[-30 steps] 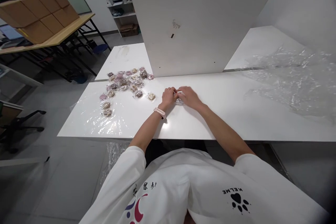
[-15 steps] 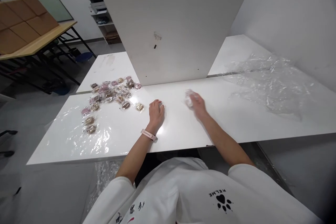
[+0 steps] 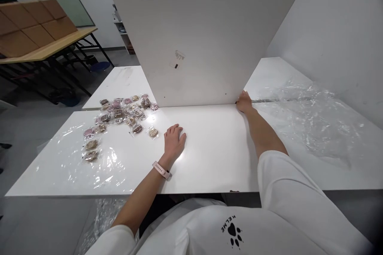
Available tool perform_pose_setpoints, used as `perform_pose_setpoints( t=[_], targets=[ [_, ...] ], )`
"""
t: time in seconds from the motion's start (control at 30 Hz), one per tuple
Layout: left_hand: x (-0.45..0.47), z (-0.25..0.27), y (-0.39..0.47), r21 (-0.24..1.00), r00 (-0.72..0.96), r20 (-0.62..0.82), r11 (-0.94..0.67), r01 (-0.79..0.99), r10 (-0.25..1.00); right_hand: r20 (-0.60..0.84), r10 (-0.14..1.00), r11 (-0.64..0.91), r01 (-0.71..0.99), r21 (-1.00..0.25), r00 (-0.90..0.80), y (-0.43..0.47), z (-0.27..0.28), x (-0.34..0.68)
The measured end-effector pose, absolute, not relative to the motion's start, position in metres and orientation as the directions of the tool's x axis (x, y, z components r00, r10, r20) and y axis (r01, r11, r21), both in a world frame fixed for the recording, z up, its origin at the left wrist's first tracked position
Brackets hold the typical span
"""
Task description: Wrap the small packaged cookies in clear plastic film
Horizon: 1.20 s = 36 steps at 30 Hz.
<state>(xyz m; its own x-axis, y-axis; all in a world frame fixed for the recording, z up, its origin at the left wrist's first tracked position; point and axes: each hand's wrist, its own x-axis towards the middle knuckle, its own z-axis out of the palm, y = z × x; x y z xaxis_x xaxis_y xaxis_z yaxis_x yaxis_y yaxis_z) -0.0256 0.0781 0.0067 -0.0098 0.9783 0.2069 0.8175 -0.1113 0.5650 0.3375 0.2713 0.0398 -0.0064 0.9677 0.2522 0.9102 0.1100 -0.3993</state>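
My left hand lies on the white table, palm down with its fingers apart and nothing in them. A pink band circles that wrist. Nearest to it is a small clear packet with a tan piece inside. Further left spreads a group of similar wrapped pieces, brown, tan and pink. My right hand reaches out to the lower right corner of the upright white panel. Its fingers are largely hidden there, and the crumpled white thing it held earlier does not show.
Clear plastic film lies in a crumpled heap on the right, beside a white wall. More film covers the table's left part and hangs below its front edge. Cardboard boxes stand on a wooden table at the far left.
My right hand has moved forward and right to the panel's corner, and the crumpled white thing is out of sight. My left hand's fingers have spread. The view has shifted.
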Motion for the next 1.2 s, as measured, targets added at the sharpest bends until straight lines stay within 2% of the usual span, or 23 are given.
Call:
perform_pose_setpoints(
  t=[0.13, 0.27, 0.37, 0.47, 0.6, 0.7, 0.77, 0.83, 0.9, 1.0, 1.07, 1.13, 1.2],
  targets=[
    [-0.025, 0.008, 0.078, 0.558, -0.009, 0.203, -0.108, 0.823, 0.979, 0.203, 0.966, -0.066, 0.907, -0.415, 0.163, 0.244, 0.028, 0.352],
    [-0.025, 0.008, 0.079, 0.568, -0.016, 0.197, -0.100, 0.817, 0.980, 0.229, 0.916, -0.221, 0.890, -0.399, 0.331, 0.156, 0.004, 0.374],
    [-0.025, 0.008, 0.079, 0.580, -0.009, 0.202, -0.113, 0.807, 0.979, 0.152, 0.927, -0.262, 0.883, -0.391, 0.342, 0.082, -0.018, 0.378],
    [-0.026, 0.007, 0.080, 0.594, -0.013, 0.202, -0.111, 0.797, 0.979, 0.144, 0.964, -0.155, 0.914, -0.375, 0.223, 0.023, -0.030, 0.352],
    [-0.028, 0.011, 0.080, 0.633, -0.021, 0.174, -0.095, 0.769, 0.985, 0.184, 0.981, 0.130, 0.907, -0.402, -0.059, -0.027, -0.028, 0.280],
    [-0.025, 0.020, 0.075, 0.755, -0.002, 0.074, -0.054, 0.654, 0.997, 0.153, 0.964, 0.263, 0.852, -0.453, -0.217, -0.048, -0.016, 0.224],
    [-0.017, 0.030, 0.067, 0.857, 0.097, -0.035, -0.020, 0.516, 0.995, 0.094, 0.944, 0.320, 0.803, -0.503, -0.318, -0.055, -0.007, 0.194],
    [-0.001, 0.039, 0.057, 0.903, 0.246, -0.098, -0.018, 0.429, 0.964, 0.042, 0.909, 0.365, 0.743, -0.561, -0.415, -0.060, 0.002, 0.169],
    [0.022, 0.046, 0.049, 0.877, 0.360, -0.146, -0.048, 0.478, 0.922, 0.007, 0.865, 0.396, 0.674, -0.624, -0.502, -0.064, 0.010, 0.147],
    [0.065, 0.047, 0.043, 0.715, 0.418, -0.220, -0.146, 0.684, 0.881, -0.063, 0.796, 0.389, 0.589, -0.708, -0.602, -0.074, 0.026, 0.123],
    [0.086, 0.044, 0.043, 0.624, 0.434, -0.198, -0.229, 0.747, 0.879, -0.118, 0.737, 0.376, 0.549, -0.746, -0.666, -0.082, 0.041, 0.117],
    [0.087, 0.043, 0.043, 0.603, 0.451, -0.156, -0.277, 0.748, 0.879, -0.119, 0.659, 0.401, 0.480, -0.780, -0.743, -0.090, 0.061, 0.125],
    [0.063, 0.045, 0.040, 0.642, 0.434, -0.134, -0.255, 0.723, 0.891, -0.101, 0.618, 0.393, 0.418, -0.819, -0.780, -0.097, 0.082, 0.150]
  ],
)
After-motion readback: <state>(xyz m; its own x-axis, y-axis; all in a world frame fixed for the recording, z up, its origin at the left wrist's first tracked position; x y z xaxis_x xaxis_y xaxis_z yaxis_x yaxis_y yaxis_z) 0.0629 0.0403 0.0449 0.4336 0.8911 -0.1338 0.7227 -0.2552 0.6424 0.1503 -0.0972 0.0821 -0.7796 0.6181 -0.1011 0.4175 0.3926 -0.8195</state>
